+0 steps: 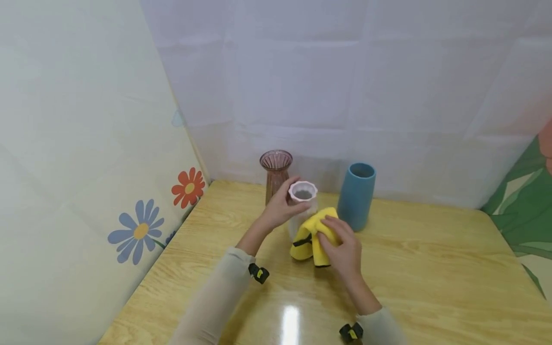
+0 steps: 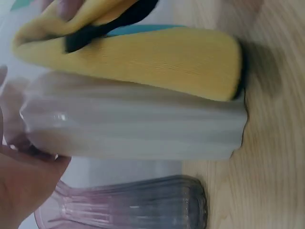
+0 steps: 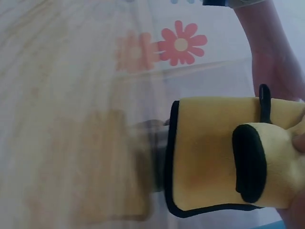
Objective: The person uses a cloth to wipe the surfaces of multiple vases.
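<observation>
A white fluted vase point(image 2: 138, 121) with a scalloped rim stands upright on the table, its lower front partly covered by cloth in the head view. My left hand point(image 1: 281, 207) grips it just below the rim, thumb on the near side. In my right hand point(image 1: 345, 247) is a bunched yellow cloth point(image 1: 321, 235) with black edging, pinched between thumb and fingers. The cloth hangs in folds along the vase's right side; in the left wrist view it overlaps the vase's wall. Only fingertips of the right hand show there.
A pink ribbed glass vase point(image 1: 276, 172) stands behind the left hand. To the right of the white vase is a blue vase point(image 1: 357, 196). Both are on the wood-grain table point(image 1: 422, 268), with a white sheet point(image 1: 297, 86) hanging behind and a flowered sheet point(image 1: 86, 143) at left.
</observation>
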A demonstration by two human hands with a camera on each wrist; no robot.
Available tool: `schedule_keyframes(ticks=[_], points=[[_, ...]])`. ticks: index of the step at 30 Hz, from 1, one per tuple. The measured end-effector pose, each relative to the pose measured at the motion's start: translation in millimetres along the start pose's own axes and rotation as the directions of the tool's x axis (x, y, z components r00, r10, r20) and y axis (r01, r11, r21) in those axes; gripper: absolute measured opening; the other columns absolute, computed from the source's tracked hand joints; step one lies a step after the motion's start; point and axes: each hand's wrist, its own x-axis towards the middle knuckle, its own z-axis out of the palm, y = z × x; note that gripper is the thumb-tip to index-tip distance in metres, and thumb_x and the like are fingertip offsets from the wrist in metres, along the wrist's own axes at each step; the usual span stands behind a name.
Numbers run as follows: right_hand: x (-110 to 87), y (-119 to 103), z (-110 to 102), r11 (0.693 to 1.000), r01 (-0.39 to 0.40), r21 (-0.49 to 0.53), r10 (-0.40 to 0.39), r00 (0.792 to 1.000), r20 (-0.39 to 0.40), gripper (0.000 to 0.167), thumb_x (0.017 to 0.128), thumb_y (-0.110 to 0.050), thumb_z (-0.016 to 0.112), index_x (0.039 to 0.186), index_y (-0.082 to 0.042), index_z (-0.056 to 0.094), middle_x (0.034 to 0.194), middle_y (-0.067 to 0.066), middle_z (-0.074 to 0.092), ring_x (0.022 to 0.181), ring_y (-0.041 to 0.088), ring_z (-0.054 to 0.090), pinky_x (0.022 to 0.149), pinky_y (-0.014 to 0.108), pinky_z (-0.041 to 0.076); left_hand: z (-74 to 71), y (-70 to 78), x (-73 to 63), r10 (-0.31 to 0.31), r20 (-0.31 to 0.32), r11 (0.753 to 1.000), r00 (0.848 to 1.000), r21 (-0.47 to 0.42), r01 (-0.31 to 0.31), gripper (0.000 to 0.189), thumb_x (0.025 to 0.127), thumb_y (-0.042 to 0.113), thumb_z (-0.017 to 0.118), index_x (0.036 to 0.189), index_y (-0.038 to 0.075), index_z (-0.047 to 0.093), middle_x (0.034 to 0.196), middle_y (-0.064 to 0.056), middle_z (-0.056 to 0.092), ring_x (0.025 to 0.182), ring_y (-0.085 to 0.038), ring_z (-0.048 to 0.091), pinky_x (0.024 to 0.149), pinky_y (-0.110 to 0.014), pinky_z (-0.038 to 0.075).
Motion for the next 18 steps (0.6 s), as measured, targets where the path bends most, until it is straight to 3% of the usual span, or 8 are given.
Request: schedule_keyframes(ticks=[3,6,11,15,18], points=[[10.3,-3,-2,0.991,0.134,0.021,-0.133,0.991,-0.031,0.036,0.077,0.007,0.082,0.11,-0.008,0.077,0.122,0.012,0.071,0.118,0.035,0.064,0.1,0.012,0.045,6.4,4.1,-1.4,-0.01,-0.09,0.998,0.996,0.065,0.016,0.087,0.086,0.027,0.083,0.154,0.006,0.033,0.137,-0.016,0.054,0.123,-0.032,0.056,0.103,-0.045,0.05],[21.1,-1,0,0.977,0.21,0.026,-0.209,0.977,-0.032,0.037,0.078,0.006,0.082,0.112,-0.009,0.076,0.124,0.012,0.07,0.119,0.034,0.063,0.104,0.015,0.045,8.5,7.6,-0.1,-0.032,-0.137,0.994,0.99,0.098,0.045,0.085,0.084,0.034,0.084,0.151,0.008,0.039,0.133,-0.014,0.057,0.118,-0.03,0.059,0.099,-0.046,0.052],[29.4,8,6,0.976,0.219,-0.001,-0.219,0.976,0.015,0.038,0.077,0.003,0.083,0.113,-0.008,0.075,0.127,0.012,0.069,0.12,0.033,0.062,0.108,0.017,0.041,6.3,8.5,0.5,-0.055,-0.134,0.989,0.989,0.128,0.072,0.081,0.084,0.035,0.083,0.148,0.006,0.043,0.128,-0.013,0.061,0.112,-0.027,0.062,0.092,-0.041,0.056],[28.5,13,9,0.983,0.184,-0.019,-0.183,0.982,0.05,0.038,0.077,0.002,0.083,0.114,-0.007,0.075,0.129,0.012,0.068,0.121,0.033,0.062,0.109,0.018,0.041,4.5,8.2,-0.2,-0.067,-0.103,0.987,0.992,0.137,0.081,0.081,0.085,0.036,0.082,0.148,0.005,0.043,0.127,-0.012,0.062,0.11,-0.025,0.063,0.089,-0.039,0.057],[27.6,12,10,0.988,0.147,-0.04,-0.143,0.987,0.078,0.038,0.079,-0.001,0.083,0.115,-0.008,0.075,0.131,0.01,0.067,0.122,0.032,0.061,0.109,0.027,0.044,3.8,8.3,0.1,-0.071,-0.099,0.987,0.993,0.14,0.084,0.08,0.085,0.036,0.082,0.148,0.005,0.043,0.127,-0.013,0.062,0.11,-0.026,0.064,0.09,-0.039,0.057]])
